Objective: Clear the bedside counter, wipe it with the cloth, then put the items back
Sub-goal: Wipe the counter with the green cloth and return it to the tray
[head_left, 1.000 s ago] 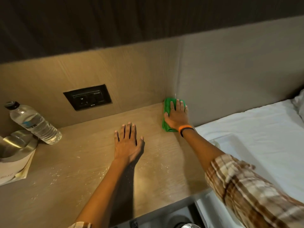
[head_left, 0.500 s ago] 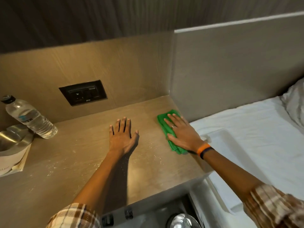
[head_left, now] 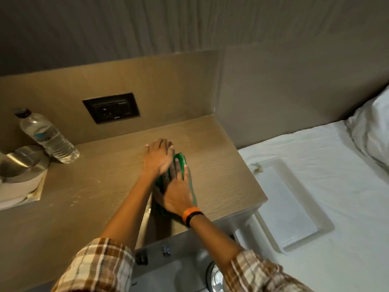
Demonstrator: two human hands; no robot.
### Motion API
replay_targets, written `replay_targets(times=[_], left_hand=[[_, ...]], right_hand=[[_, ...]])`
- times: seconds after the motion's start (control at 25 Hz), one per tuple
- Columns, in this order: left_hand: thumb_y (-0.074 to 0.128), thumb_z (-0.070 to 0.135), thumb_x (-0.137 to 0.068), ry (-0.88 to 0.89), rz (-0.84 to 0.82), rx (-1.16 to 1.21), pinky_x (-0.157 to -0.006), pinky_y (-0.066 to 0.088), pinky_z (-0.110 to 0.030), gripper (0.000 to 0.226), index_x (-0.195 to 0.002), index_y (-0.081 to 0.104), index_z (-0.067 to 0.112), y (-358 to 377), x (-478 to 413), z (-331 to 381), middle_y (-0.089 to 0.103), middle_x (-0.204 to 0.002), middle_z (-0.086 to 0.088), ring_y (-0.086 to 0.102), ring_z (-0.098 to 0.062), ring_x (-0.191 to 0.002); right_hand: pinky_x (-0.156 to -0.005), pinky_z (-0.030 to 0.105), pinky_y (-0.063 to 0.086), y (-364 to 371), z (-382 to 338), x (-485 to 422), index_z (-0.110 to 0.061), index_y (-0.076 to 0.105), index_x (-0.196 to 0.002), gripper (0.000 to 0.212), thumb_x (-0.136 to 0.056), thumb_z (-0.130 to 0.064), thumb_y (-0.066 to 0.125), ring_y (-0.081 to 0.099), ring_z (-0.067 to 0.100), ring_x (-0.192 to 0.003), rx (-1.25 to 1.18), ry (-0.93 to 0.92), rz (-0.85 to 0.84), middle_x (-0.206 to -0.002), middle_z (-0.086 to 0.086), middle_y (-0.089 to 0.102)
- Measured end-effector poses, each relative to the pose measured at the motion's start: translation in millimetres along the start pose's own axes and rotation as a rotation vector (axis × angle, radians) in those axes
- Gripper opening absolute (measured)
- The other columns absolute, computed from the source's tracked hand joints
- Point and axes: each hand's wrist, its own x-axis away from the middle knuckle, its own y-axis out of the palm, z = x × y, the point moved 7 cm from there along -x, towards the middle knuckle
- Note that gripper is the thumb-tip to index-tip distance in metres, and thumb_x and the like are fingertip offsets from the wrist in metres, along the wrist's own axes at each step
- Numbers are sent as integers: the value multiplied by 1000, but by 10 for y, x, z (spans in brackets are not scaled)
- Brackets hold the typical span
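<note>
The wooden bedside counter (head_left: pixel 221 161) fills the middle of the view. A green cloth (head_left: pixel 181 162) lies on it near its centre, mostly covered by my hands. My right hand (head_left: pixel 177 191), with an orange and black wristband, presses flat on the cloth. My left hand (head_left: pixel 157 159) rests on the counter just left of it, fingers forward, overlapping the cloth's far edge; it is blurred. A clear water bottle (head_left: pixel 48 138) stands at the counter's back left.
A metal bowl (head_left: pixel 23 163) sits on a white holder at the far left. A dark socket panel (head_left: pixel 111 107) is set in the back wall. On the white bed to the right lie a white tray (head_left: pixel 288 203) and a pillow (head_left: pixel 370 131). Pale specks dot the counter's left part.
My right hand has dragged the cloth from the back right corner to the counter's middle. My left hand has shifted right until it meets the cloth.
</note>
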Motion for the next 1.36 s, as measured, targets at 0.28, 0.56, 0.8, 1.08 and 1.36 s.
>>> replay_targets(times=[0.28,0.56,0.8,1.08,1.36], left_hand=[[20,53,-104,196,-79,-198,-127,-1,-49,69,-161,12,15,501,1005,196,6,-168,1,0,-22,-157],[17,50,-106,-38,-43,-291,-127,-1,-47,68,-161,1,12,188,-6,-359,2,-170,-7,-3,-22,-157],[16,45,-107,-462,85,-258,-126,0,-50,70,-158,2,-1,0,490,-808,0,-167,-22,-4,-32,-156],[21,51,-105,-5,-38,-201,-127,-1,-48,73,-160,5,7,499,1551,110,-2,-168,-14,-9,-27,-156],[22,55,-105,33,-73,-289,-128,-1,-40,72,-161,5,14,-88,1770,-1125,4,-170,-5,-3,-18,-156]], right_hand=[[-130,46,1,-297,1017,120,-8,10,-162,67,-104,-38,26,0,23,-159,163,136,101,-171,11,4],[-129,51,8,-204,1078,97,-12,12,-162,74,-101,-54,17,3,24,-159,277,90,126,-171,10,6],[-128,53,10,-216,1034,90,-10,16,-161,77,-99,-55,20,7,27,-159,286,96,153,-170,13,11],[-129,52,10,-245,1062,110,-10,19,-160,75,-99,-52,16,9,27,-159,270,94,111,-170,13,14],[-129,50,13,-299,971,219,-12,24,-159,73,-102,-56,21,13,28,-158,281,119,140,-169,12,17]])
